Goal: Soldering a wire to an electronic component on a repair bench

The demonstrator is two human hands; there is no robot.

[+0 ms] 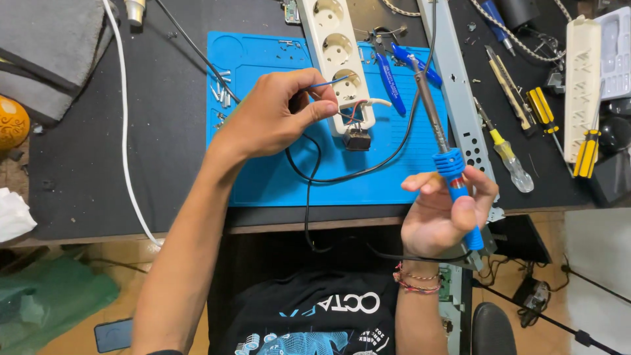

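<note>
tabletop (pixel 164 144): dark, with a blue work mat (pixel 263 164) laid in the middle and tools spread to the right
room: wooden floor below the front edge, a green bag (pixel 46 296) at the lower left
power strip (pixel 336 59): white, opened, lying on the mat with round sockets up; thin blue and red wires come out at its near end beside a small black switch (pixel 357 139)
soldering iron (pixel 442 148): blue ribbed handle, long grey metal shaft pointing up and away, black cord looping across the mat
left hand (pixel 273 115): over the mat, fingers pinched closed on a thin blue wire (pixel 328 83) at the strip
right hand (pixel 440 213): at the front edge, fingers wrapped around the iron's handle
nearby: blue-handled cutters (pixel 394 69), yellow screwdrivers (pixel 506 154), loose screws (pixel 220 92)
</note>
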